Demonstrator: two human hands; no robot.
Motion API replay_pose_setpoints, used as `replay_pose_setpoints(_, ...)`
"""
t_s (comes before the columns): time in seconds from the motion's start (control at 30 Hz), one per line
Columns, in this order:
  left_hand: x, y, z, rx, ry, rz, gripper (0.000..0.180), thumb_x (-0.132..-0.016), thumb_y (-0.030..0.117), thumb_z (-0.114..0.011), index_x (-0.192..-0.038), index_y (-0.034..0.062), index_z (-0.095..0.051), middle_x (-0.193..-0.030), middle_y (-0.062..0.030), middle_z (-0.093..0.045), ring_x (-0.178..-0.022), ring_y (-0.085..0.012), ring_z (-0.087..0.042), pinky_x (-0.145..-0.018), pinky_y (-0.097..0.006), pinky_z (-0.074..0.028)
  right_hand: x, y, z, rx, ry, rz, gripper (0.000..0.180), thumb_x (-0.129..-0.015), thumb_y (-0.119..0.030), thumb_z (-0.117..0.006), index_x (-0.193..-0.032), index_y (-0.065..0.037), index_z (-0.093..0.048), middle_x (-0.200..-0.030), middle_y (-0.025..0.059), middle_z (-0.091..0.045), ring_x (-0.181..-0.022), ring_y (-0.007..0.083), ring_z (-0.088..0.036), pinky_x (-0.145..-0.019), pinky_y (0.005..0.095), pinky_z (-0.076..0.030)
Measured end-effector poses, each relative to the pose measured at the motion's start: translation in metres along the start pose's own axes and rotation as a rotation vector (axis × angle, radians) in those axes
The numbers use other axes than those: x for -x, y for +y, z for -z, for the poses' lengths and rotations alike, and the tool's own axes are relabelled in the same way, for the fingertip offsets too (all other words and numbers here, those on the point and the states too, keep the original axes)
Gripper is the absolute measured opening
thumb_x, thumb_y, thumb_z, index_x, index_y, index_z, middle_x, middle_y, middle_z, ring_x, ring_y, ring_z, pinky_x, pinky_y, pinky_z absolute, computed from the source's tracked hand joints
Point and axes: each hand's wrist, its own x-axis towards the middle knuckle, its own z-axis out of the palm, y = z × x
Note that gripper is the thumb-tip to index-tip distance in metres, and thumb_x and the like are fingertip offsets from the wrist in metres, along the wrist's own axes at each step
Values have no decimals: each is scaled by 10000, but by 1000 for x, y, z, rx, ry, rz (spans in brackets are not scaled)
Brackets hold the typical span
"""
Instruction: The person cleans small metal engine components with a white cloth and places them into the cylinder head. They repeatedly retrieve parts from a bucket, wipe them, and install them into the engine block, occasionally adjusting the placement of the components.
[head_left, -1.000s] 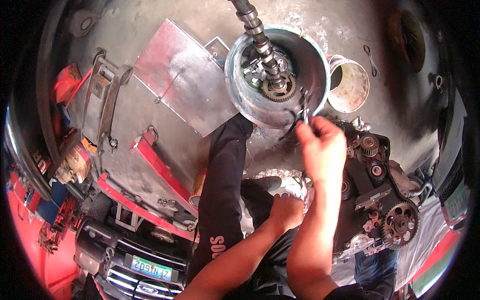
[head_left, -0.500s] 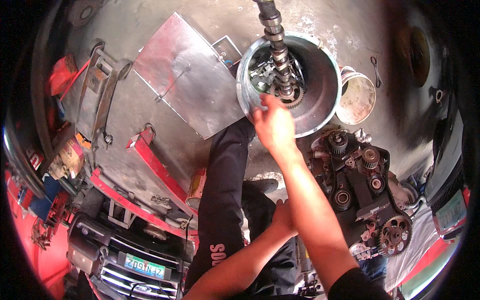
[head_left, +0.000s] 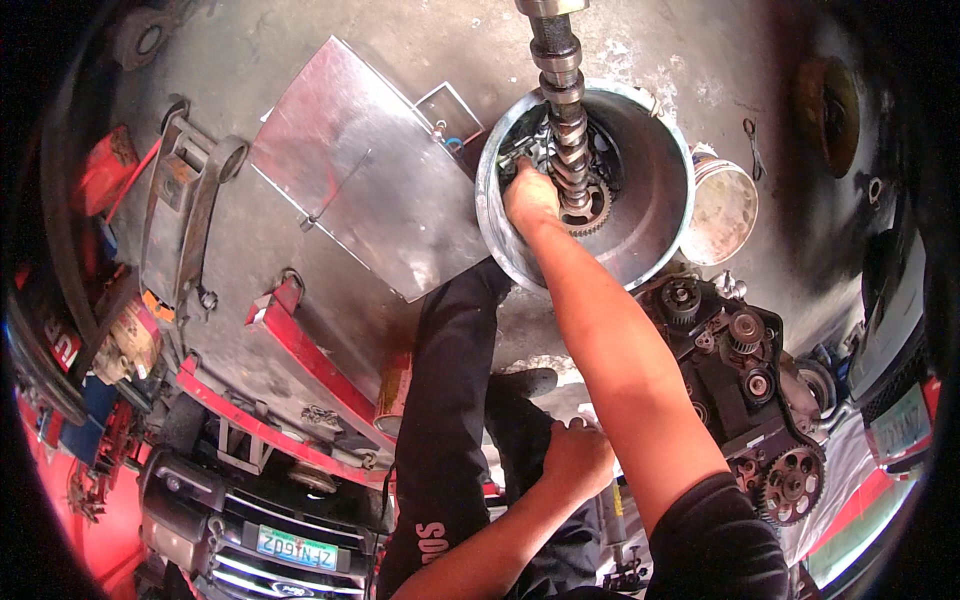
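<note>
My right hand (head_left: 532,198) reaches over the near left rim of a large metal bucket (head_left: 655,225). Its fingers are curled down among loose metal parts (head_left: 517,152) inside, and what they grip is partly hidden. Beside this hand a long camshaft (head_left: 567,125) stands in the bucket, its upper end rising out of it. A toothed gear (head_left: 590,215) is at the camshaft's lower end. My left hand (head_left: 580,460) is closed near my lap, under the right forearm; a bit of white shows by its fingers, too small to name.
An engine block (head_left: 735,400) with pulleys and a belt stands on the right. A metal sheet (head_left: 365,180) lies left of the bucket, a smaller pail (head_left: 722,212) right of it. Further left are a floor jack (head_left: 185,205) and red metal legs (head_left: 310,345); a car front (head_left: 270,535) is lower left.
My right hand has gone from above the bucket's near rim down into it, among the parts. The left hand has shifted slightly down and now shows more fully.
</note>
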Motion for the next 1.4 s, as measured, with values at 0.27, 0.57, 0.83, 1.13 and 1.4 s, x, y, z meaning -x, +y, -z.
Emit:
replay_pose_setpoints(0.27, -3, -6, -4, -17, -112, -11, 208, -829, 179, -638, -983, 88, -745, -959, -134, -740, -943, -304, -679, -782, -519, -488, 32, 11, 7, -170, 169, 64, 327, -968, -200, -590, -1284, -120, -614, -989, 301, -712, -1006, 467, -692, -893, 535, -528)
replay_pose_setpoints(0.57, -11, -25, -44, 257, 19, 17, 635, -929, 574, -543, -1346, 100, -610, -1235, -173, -684, -1169, -377, -632, -978, -603, -445, 112, 24, 21, -956, 345, 172, 281, -1003, -96, -659, -1277, -108, -595, -764, -30, -577, -688, 67, -530, -645, 258, -459)
replay_pose_setpoints(0.83, -11, -16, -32, 749, 132, 112, 452, -955, 469, -653, -1241, 121, -618, -1162, -144, -668, -1083, -270, -621, -930, -515, -468, 167, 17, 42, -1043, 442, 138, 273, -999, -91, -651, -1267, -125, -611, -690, -8, -583, -629, 94, -539, -608, 282, -474)
replay_pose_setpoints(1.13, -8, -8, -27, 958, 279, 93, 278, -922, 300, -704, -1043, 80, -585, -948, -87, -595, -884, -209, -569, -761, -440, -465, 185, 19, 33, -1168, 464, 149, 290, -991, -87, -662, -1275, -114, -609, -682, -32, -549, -627, 74, -512, -609, 265, -463)
replay_pose_setpoints(1.4, 6, 10, 19, 1054, 300, 138, 221, -900, 175, -741, -894, 49, -560, -789, -41, -537, -742, -162, -530, -638, -382, -464, 192, 17, 29, -1183, 448, 117, 284, -987, -103, -677, -1265, -100, -618, -703, -51, -505, -653, 57, -466, -612, 242, -428)
